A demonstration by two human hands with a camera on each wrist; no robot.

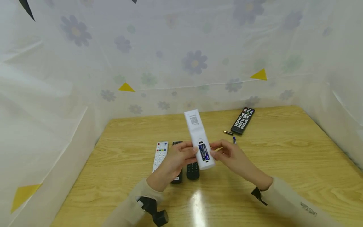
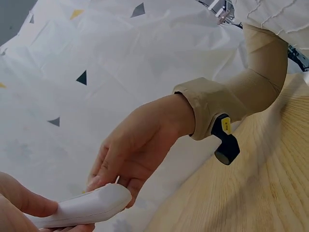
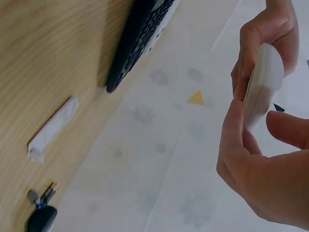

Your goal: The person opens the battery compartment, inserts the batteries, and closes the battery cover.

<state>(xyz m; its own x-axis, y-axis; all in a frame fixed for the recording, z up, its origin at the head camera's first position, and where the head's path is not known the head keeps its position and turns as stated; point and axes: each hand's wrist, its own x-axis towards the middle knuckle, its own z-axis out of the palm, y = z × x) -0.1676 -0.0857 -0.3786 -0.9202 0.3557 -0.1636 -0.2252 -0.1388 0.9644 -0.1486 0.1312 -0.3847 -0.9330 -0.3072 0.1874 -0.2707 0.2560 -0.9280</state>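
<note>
A white remote control is held up over the table, back side facing the head camera. Its battery compartment is uncovered, and two blue batteries lie side by side in it. My left hand grips its left edge near the compartment. My right hand has its thumb and fingers at the opposite edge, level with the batteries. In the right wrist view, the right fingertips meet the remote's edge. In the left wrist view a thin white sliver shows beside the right fingers at the remote's end.
Under the left hand lie a white remote and two black remotes, one partly covered. A black remote sits at the back right, with loose batteries near it. In the right wrist view a small white piece lies on the table.
</note>
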